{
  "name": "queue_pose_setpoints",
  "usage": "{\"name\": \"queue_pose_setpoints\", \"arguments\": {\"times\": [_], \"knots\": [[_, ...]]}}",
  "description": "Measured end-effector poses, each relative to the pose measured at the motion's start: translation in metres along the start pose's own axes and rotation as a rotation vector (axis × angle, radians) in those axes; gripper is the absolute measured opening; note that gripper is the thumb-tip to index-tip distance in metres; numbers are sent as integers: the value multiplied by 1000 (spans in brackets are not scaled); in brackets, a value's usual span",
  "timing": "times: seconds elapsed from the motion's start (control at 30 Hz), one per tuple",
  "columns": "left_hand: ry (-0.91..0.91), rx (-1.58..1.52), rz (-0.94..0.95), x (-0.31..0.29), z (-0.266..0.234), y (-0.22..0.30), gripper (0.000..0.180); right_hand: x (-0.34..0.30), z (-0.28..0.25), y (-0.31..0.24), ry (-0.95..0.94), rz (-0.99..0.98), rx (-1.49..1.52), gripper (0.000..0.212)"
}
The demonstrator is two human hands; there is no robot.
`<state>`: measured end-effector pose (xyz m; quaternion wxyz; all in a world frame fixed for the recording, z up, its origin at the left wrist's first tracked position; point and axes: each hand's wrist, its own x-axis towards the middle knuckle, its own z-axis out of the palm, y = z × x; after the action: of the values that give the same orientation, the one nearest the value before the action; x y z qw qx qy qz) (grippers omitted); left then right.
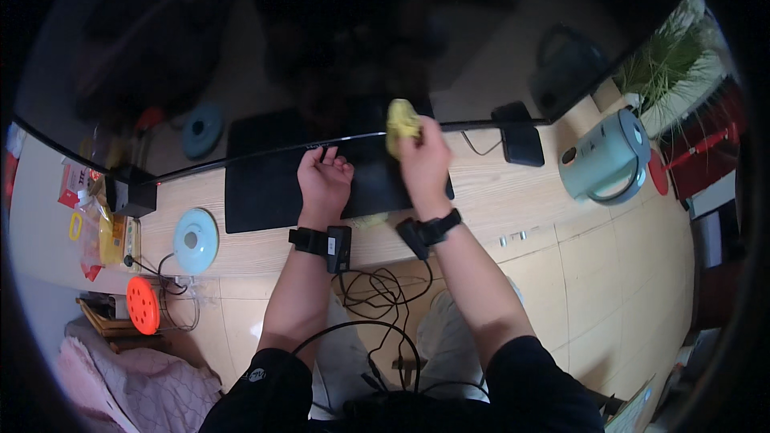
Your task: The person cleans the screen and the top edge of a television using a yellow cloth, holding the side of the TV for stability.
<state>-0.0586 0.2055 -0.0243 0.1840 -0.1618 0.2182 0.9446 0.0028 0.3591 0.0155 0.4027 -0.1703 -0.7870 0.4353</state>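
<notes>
Cloth (402,119), yellow, is gripped bunched in right hand (426,162) at lower edge of monitor (465,40), probably to conform there, while left hand (325,186), palm-up, half-curled under that edge, maybe steadies it; can't tell if gripping.

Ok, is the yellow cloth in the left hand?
No, the right hand grips the yellow cloth at the lower edge of the dark screen.
</notes>
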Motion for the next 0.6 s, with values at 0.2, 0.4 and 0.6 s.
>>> {"name": "queue_pose_setpoints", "arguments": {"times": [0.2,0.4,0.6], "knots": [[-62,-26,-34,7,-2,4,11,-5,38,-26,-251,-157,-59,24],[-56,-10,-13,-2,2,7,10,34,-30,-1,141,22,-82,25],[-77,-7,-17,7,0,2,9,51,-82,76,198,470,204,19]]}}
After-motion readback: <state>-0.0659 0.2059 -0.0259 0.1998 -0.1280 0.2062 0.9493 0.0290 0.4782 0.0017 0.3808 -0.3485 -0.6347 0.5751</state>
